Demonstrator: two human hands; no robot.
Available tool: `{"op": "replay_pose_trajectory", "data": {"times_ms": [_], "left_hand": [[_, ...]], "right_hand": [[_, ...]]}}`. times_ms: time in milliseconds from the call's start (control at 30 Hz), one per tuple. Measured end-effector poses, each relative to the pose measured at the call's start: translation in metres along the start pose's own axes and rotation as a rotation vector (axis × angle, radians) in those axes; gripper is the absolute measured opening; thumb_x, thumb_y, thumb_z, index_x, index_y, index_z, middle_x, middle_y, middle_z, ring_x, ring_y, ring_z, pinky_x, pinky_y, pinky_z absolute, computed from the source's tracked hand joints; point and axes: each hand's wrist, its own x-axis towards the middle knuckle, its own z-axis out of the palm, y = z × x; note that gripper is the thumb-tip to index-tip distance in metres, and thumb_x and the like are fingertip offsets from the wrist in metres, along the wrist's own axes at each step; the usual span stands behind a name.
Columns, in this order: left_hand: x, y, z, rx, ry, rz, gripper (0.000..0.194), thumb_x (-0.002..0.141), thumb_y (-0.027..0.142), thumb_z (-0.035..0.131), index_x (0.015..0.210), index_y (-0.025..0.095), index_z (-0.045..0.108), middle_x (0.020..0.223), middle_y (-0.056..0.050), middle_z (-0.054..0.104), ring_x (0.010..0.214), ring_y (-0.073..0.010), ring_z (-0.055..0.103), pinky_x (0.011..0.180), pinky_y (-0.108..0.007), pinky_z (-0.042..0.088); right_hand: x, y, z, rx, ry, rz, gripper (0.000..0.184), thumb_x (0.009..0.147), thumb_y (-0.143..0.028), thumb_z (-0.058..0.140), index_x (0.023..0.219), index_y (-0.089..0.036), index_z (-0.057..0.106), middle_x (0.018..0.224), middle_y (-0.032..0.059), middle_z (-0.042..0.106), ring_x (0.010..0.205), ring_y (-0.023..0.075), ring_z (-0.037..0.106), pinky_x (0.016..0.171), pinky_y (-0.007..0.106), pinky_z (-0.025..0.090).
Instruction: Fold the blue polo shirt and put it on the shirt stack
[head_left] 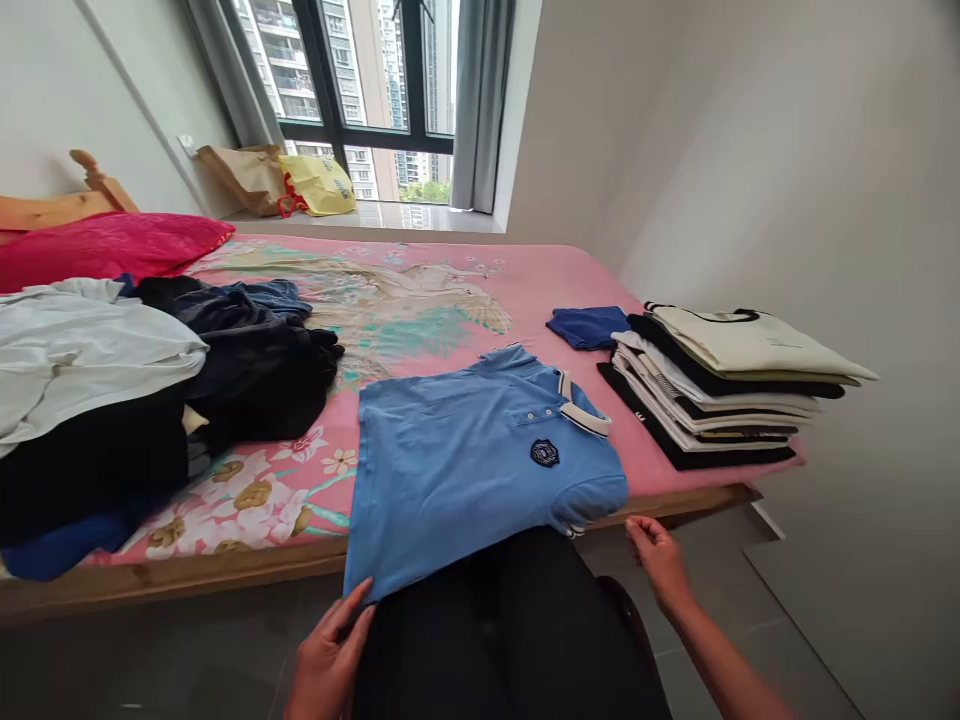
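A light blue polo shirt (457,450) lies spread, front up, over the bed's near edge and my lap. Its striped collar points right, and a dark badge (545,453) sits on the chest. My left hand (334,645) pinches the shirt's near hem corner between thumb and fingers. Just off the near sleeve, my right hand (660,560) hangs in the air, fingertips drawn together and apart from the cloth. Whether anything tiny is between those fingertips cannot be made out.
To the right stands a stack of folded clothes (720,400), beside a folded blue garment (587,326). A loose heap of dark clothes (255,370) and a white garment (90,350) cover the bed's left. Behind are a red pillow (112,247) and bags on the windowsill (420,215).
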Motion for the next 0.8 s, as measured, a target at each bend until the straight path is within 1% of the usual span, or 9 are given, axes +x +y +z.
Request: {"op": "replay_pose_trajectory", "data": {"times_ms": [33, 100, 200, 267, 367, 467, 600, 700, 800], "left_hand": [[0.002, -0.002, -0.001, 0.08, -0.001, 0.044, 0.043, 0.067, 0.05, 0.062, 0.103, 0.028, 0.069, 0.099, -0.002, 0.07, 0.096, -0.0234, 0.063, 0.081, -0.03, 0.051], [0.007, -0.004, -0.002, 0.2, 0.011, 0.14, 0.042, 0.068, 0.047, 0.06, 0.104, 0.027, 0.068, 0.1, -0.003, 0.069, 0.096, -0.0235, 0.063, 0.08, -0.032, 0.052], [0.012, -0.006, -0.002, 0.305, 0.055, 0.29, 0.034, 0.071, 0.039, 0.054, 0.1, 0.026, 0.068, 0.095, -0.003, 0.068, 0.09, -0.021, 0.065, 0.078, -0.031, 0.052], [0.014, -0.005, -0.003, 0.361, 0.099, 0.36, 0.03, 0.072, 0.033, 0.052, 0.096, 0.026, 0.068, 0.093, -0.002, 0.068, 0.087, -0.0196, 0.065, 0.077, -0.03, 0.052], [0.015, -0.002, -0.006, 0.425, 0.135, 0.41, 0.027, 0.073, 0.032, 0.051, 0.093, 0.027, 0.068, 0.089, -0.001, 0.067, 0.084, -0.0186, 0.065, 0.073, -0.028, 0.052], [0.013, 0.0, -0.009, 0.434, 0.135, 0.45, 0.028, 0.076, 0.033, 0.049, 0.096, 0.027, 0.068, 0.089, -0.001, 0.067, 0.083, -0.0178, 0.065, 0.072, -0.027, 0.052], [0.005, 0.003, -0.01, 0.414, 0.139, 0.466, 0.031, 0.078, 0.031, 0.047, 0.101, 0.027, 0.067, 0.092, -0.002, 0.067, 0.085, -0.0181, 0.065, 0.073, -0.027, 0.053], [-0.005, 0.009, -0.011, 0.38, 0.118, 0.46, 0.028, 0.076, 0.032, 0.05, 0.097, 0.027, 0.068, 0.094, -0.002, 0.068, 0.087, -0.0189, 0.065, 0.076, -0.028, 0.053], [-0.017, 0.013, -0.013, 0.342, 0.106, 0.424, 0.025, 0.077, 0.032, 0.051, 0.093, 0.027, 0.069, 0.092, -0.001, 0.069, 0.086, -0.0191, 0.066, 0.076, -0.028, 0.054]], "right_hand": [[-0.001, 0.01, -0.003, 0.014, 0.002, 0.045, 0.041, 0.059, -0.047, 0.066, 0.086, -0.018, 0.056, 0.072, 0.0024, 0.059, 0.065, 0.0167, 0.056, 0.048, 0.024, 0.043], [0.0, 0.019, 0.0, 0.07, -0.038, 0.104, 0.048, 0.052, -0.042, 0.068, 0.092, -0.018, 0.057, 0.088, 0.0079, 0.063, 0.081, 0.023, 0.06, 0.054, 0.027, 0.046], [0.009, 0.014, 0.019, 0.179, -0.132, 0.1, 0.053, 0.05, -0.037, 0.067, 0.099, -0.018, 0.058, 0.107, 0.0116, 0.063, 0.097, 0.0278, 0.058, 0.064, 0.031, 0.048], [0.016, 0.006, 0.032, 0.237, -0.179, 0.073, 0.051, 0.055, -0.038, 0.064, 0.102, -0.019, 0.059, 0.111, 0.0096, 0.062, 0.1, 0.0268, 0.057, 0.07, 0.032, 0.047], [0.021, -0.007, 0.039, 0.273, -0.275, 0.062, 0.043, 0.058, -0.04, 0.065, 0.096, -0.019, 0.064, 0.106, 0.0067, 0.066, 0.095, 0.0253, 0.06, 0.075, 0.034, 0.047], [0.017, -0.012, 0.028, 0.267, -0.364, 0.05, 0.034, 0.058, -0.039, 0.067, 0.084, -0.017, 0.067, 0.088, 0.0047, 0.07, 0.086, 0.0244, 0.062, 0.077, 0.035, 0.047], [0.001, -0.015, 0.001, 0.266, -0.345, 0.03, 0.026, 0.065, -0.043, 0.06, 0.071, -0.018, 0.062, 0.067, 0.0003, 0.066, 0.069, 0.0199, 0.06, 0.067, 0.031, 0.047], [-0.013, -0.021, -0.013, 0.325, -0.342, 0.062, 0.026, 0.07, -0.045, 0.059, 0.077, -0.02, 0.06, 0.066, 0.0002, 0.065, 0.061, 0.0192, 0.059, 0.06, 0.03, 0.048], [-0.024, -0.029, -0.019, 0.433, -0.419, 0.18, 0.029, 0.07, -0.046, 0.064, 0.087, -0.022, 0.061, 0.073, 0.0016, 0.068, 0.063, 0.0209, 0.062, 0.061, 0.032, 0.051]]}}
